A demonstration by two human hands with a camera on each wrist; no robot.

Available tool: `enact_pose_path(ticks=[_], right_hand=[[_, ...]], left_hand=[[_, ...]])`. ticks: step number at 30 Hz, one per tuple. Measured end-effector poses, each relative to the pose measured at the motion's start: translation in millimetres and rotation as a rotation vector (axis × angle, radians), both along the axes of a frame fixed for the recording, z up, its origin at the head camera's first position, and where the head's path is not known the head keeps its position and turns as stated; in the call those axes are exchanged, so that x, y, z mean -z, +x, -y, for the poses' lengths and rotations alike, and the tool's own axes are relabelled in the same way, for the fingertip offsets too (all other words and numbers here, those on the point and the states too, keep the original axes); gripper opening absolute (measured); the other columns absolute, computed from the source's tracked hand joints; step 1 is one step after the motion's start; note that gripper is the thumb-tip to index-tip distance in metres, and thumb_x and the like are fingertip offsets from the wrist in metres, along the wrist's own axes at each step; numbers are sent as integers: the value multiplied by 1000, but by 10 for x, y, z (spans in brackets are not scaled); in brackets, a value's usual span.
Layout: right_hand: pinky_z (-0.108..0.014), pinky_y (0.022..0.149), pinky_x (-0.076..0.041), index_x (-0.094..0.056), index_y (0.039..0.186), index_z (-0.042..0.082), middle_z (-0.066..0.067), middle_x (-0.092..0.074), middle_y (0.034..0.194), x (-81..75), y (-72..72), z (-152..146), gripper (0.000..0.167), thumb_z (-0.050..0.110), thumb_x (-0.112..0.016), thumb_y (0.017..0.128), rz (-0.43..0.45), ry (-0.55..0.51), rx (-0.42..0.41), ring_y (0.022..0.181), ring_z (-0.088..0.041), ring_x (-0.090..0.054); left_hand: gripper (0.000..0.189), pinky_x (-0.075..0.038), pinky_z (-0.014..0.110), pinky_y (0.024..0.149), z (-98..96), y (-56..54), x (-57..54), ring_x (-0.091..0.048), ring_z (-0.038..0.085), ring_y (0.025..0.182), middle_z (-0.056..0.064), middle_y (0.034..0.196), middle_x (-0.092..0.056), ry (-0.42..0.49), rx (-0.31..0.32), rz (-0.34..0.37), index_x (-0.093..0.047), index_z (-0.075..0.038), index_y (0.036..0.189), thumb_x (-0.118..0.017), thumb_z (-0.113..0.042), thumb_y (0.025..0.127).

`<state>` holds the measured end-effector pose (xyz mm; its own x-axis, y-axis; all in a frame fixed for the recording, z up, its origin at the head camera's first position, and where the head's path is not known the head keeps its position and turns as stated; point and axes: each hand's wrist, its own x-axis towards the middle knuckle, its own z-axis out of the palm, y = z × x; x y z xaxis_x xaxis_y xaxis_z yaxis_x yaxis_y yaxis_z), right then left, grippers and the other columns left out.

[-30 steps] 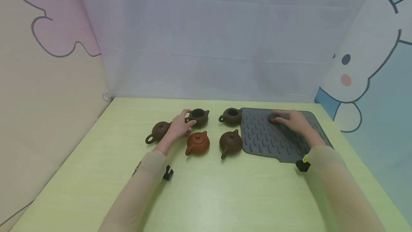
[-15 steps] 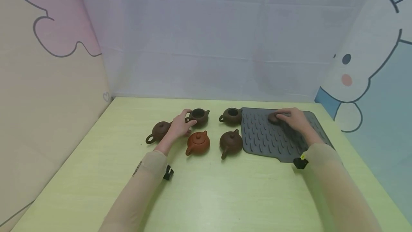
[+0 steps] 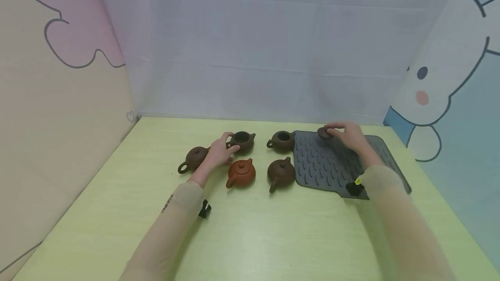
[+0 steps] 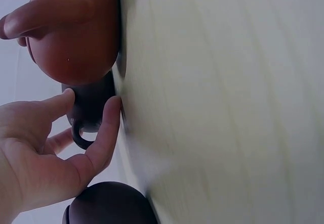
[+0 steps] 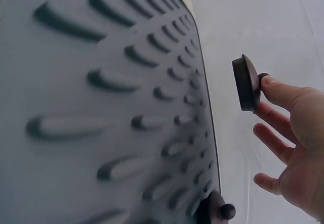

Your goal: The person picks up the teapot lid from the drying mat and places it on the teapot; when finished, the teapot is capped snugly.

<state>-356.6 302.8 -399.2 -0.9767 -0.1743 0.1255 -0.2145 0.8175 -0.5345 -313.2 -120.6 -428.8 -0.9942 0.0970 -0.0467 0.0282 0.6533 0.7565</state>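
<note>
My right hand (image 3: 349, 135) pinches a dark brown teapot lid (image 5: 246, 84) by its knob, raised above the far part of the grey mat (image 3: 316, 164). The lid stands tilted in the right wrist view. My left hand (image 3: 220, 151) holds a dark lidless teapot (image 3: 243, 141) at its handle side, thumb and fingers around the body, as the left wrist view shows. A second lidless teapot (image 3: 283, 141) sits by the mat's left back corner. Another dark lid (image 5: 216, 211) lies on the mat in the right wrist view; in the head view it is hidden.
Near my left forearm sits a lidded dark teapot (image 3: 196, 157), partly covered by the hand. A reddish lidded teapot (image 3: 241, 173) and a dark lidded teapot (image 3: 281, 173) stand in front. All rest on a pale green table (image 3: 273, 233) with a cloth wall (image 3: 250, 55) behind.
My right hand has lifted the lid off the mat and moved it up, back and slightly left. My left hand stays at the lidless teapot.
</note>
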Motion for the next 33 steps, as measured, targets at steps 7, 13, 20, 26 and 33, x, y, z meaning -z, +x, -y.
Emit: enact_pose_path(ticks=[7, 13, 20, 26, 33], right_hand=[[-59, 112, -38, -64, 129, 4, -21, -59, 137, -57, -33, 222, 34, 23, -56, 102, -11, -64, 16, 134, -42, -48], [-59, 109, -41, -65, 128, 6, -20, -62, 135, -145, -89, 453, 34, 24, -57, 102, -60, -83, -21, 132, -41, -51], [-57, 110, -41, -67, 127, 7, -19, -62, 135, -278, -152, 722, 32, 24, -57, 102, -101, -104, -68, 132, -39, -51], [-54, 111, -41, -68, 126, 9, -16, -63, 135, -338, -188, 1010, 31, 24, -58, 101, -99, -153, -98, 133, -36, -52], [-51, 112, -42, -70, 123, 10, -14, -65, 132, -305, -222, 1373, 29, 23, -60, 100, -94, -203, -131, 132, -33, -53]], left_hand=[[56, -56, 25, 60, -17, -7, 24, -72, 19, 71, 27, 127, -60, 3, 11, 2, -35, -17, 149, -60, -28, 100], [57, -57, 26, 61, -17, 1, 22, -72, 19, 71, 28, 129, -59, 3, 12, 2, -35, -16, 150, -60, -28, 100], [56, -57, 26, 63, -20, 16, -18, -73, 22, 74, 29, 131, -58, -8, 17, -4, -35, -16, 149, -59, -27, 100], [56, -58, 27, 62, -12, 12, -38, -73, 22, 72, 29, 131, -58, 4, 12, -6, -35, -14, 149, -59, -25, 100], [56, -58, 29, 69, -2, 15, -41, -74, 23, 74, 29, 134, -57, -7, 19, -9, -35, -15, 149, -59, -27, 100]])
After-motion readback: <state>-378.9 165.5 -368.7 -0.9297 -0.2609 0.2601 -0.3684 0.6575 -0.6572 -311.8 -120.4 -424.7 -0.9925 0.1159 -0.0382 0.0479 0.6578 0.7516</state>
